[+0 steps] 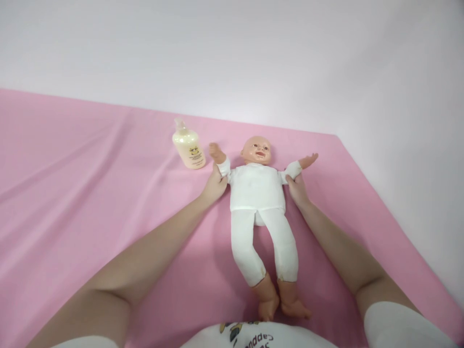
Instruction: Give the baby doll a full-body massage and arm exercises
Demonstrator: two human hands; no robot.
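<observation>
A baby doll (258, 188) with a white cloth body lies on its back, head away from me and feet toward me. My left hand (215, 184) is closed around the doll's arm on the left side, just below its wrist. On the right side, my right hand (297, 190) grips the other arm in the same way, thumb on top. Both doll arms are spread outward and slightly raised. Some of my fingers are hidden beneath the doll's sleeves.
A pump bottle (189, 147) of pale yellow liquid stands left of the doll's head, close to my left hand. Under everything is a pink cloth (90, 193) with a few creases. White surface (232, 58) lies beyond its far and right edges.
</observation>
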